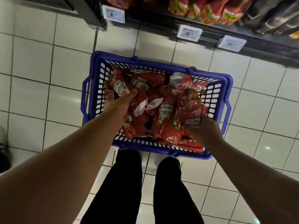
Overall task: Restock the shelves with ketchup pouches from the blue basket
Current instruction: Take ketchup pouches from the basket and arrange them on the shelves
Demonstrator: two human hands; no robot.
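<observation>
Head view, single frame. Blue basket (225, 88): plastic, lattice-walled, standing on the tiled floor (32, 88) directly before the person's feet; near rim partly hidden behind the forearms. Contents: ketchup pouches (165, 113), red, heaped without order, long axes lying at mixed angles; lower layers hidden under upper ones. Legible print: "HEINZ" on several, "TOMATO KETCHUP" partly readable on one central pouch, smaller characters too blurred to read. Left hand (123, 104): reaching into the basket's left half, thumb laid on a pouch (120, 88) whose label runs away from the person; fingers hidden beneath, so the grip cannot be told. Right hand (202, 130): grip closed round the lower ends of a bunch of pouches (190, 101), which stand roughly upright, tops pointing toward the shelf. Shelf (242, 44): upper right, dark, cut off by the frame edge, carrying red pouches (210, 12) with only lower parts visible. Price tags (189, 33): one reads "12.", another "10"; a third is illegible.
</observation>
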